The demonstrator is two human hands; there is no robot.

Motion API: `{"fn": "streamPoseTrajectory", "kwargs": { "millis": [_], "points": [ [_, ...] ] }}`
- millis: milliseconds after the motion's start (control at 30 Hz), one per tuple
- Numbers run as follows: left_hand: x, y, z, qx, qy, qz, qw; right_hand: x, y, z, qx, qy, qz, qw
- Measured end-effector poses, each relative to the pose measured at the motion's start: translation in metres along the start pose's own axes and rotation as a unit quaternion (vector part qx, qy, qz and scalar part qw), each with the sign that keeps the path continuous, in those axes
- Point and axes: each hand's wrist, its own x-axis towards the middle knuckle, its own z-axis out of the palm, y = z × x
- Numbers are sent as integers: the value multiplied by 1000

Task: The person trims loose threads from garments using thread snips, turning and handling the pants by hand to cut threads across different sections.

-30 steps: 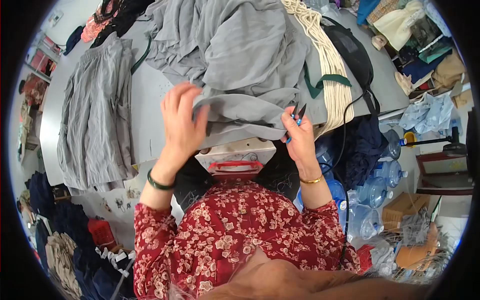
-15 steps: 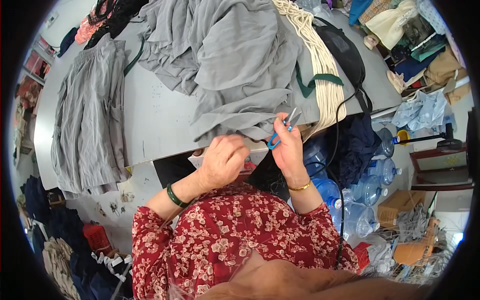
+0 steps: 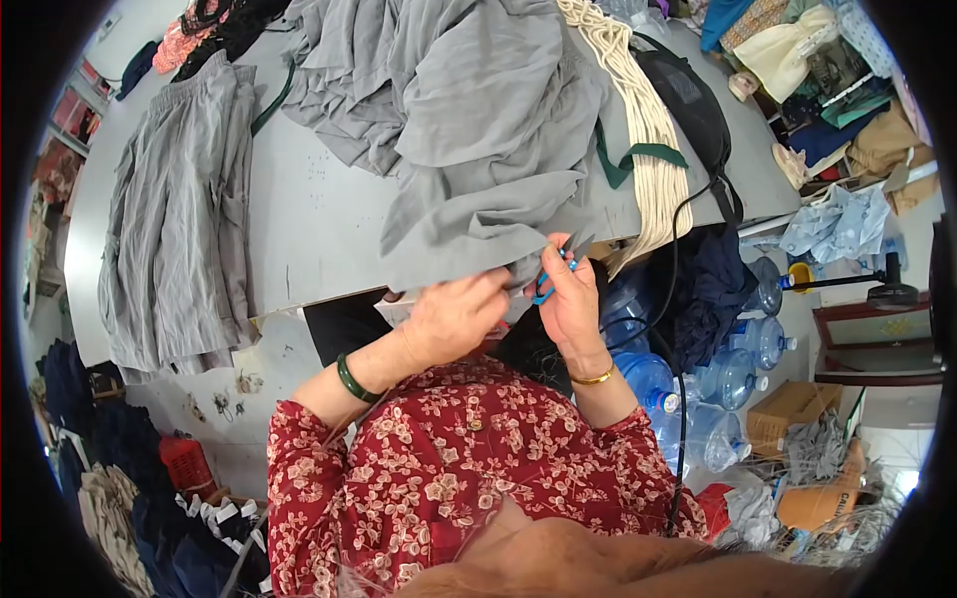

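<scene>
Grey fabric [image 3: 478, 130] lies heaped on the table, its near edge hanging over the front. My left hand [image 3: 454, 321], with a green bangle at the wrist, is closed at that hanging edge, fingers curled on the cloth. In my right hand [image 3: 570, 307] is a small pair of blue-handled scissors [image 3: 543, 289], its blades pointing away from me and up. The right thumb and fingers are also at the cloth's edge; whether they pinch it is hard to see. My left fingertips are partly hidden by the fabric.
Folded grey trousers [image 3: 184, 219] lie on the table [image 3: 319, 214] at left. Cream cords [image 3: 648, 169], a green strap [image 3: 638, 157] and a black bag [image 3: 683, 100] are at right. A black cable [image 3: 681, 399] hangs beside my right arm. Water jugs [image 3: 733, 379] stand on the floor.
My left hand has shifted slightly right, nearer my right hand, and the fabric edge has moved with it. The scissors have turned a little in my right hand.
</scene>
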Motion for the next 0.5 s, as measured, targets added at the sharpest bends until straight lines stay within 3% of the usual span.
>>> {"fn": "streamPoseTrajectory", "kwargs": {
  "millis": [33, 133, 167, 200, 233, 267, 333, 400, 500],
  "points": [
    [3, 5, -11, 56, -12, 60, 997, 0, 2, -1, 20, 1, 9, 1000],
    [-22, 18, 3, -73, -145, 94, 982, 1, 0, 2, 48, 27, 5, 998],
    [-27, 22, 6, -128, -264, 10, 956, 0, 0, 0, 38, 14, -5, 999],
    [-29, 22, 9, -312, -259, -156, 901, -1, 1, 1, 32, 10, -9, 999],
    [-26, 22, 9, -477, -237, -311, 787, -2, 1, 1, 26, 7, -14, 1000],
    [-22, 20, 11, -611, -200, -447, 623, -4, 1, 2, 19, 4, -18, 1000],
    [-17, 10, 17, -752, -65, -495, 432, -12, -1, 9, -11, 8, -2, 1000],
    [-7, 6, 18, -714, 33, -535, 451, -16, 2, 12, -35, 11, -2, 999],
    [-11, 1, 16, -688, 149, -501, 503, -18, 7, 1, -82, 11, 14, 997]
  ]
}}
